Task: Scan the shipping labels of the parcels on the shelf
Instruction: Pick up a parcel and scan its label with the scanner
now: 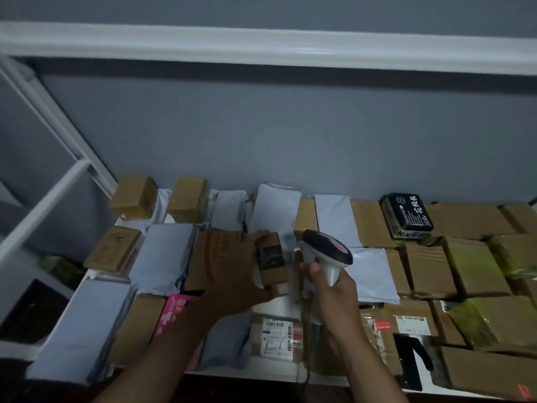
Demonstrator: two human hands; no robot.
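Your left hand [247, 274] grips a small cardboard box [271, 261] by its sides; it looks light and stiff, so hold the edges, label exposed. Your right hand's fingers wrap the scanner [327, 251] handle

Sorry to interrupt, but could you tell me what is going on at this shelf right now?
A person is scanning parcels. The left hand grips a small cardboard box lifted above the packed shelf, while the right hand holds a handheld scanner beside it. Cardboard boxes and grey mailer bags cover the shelf.
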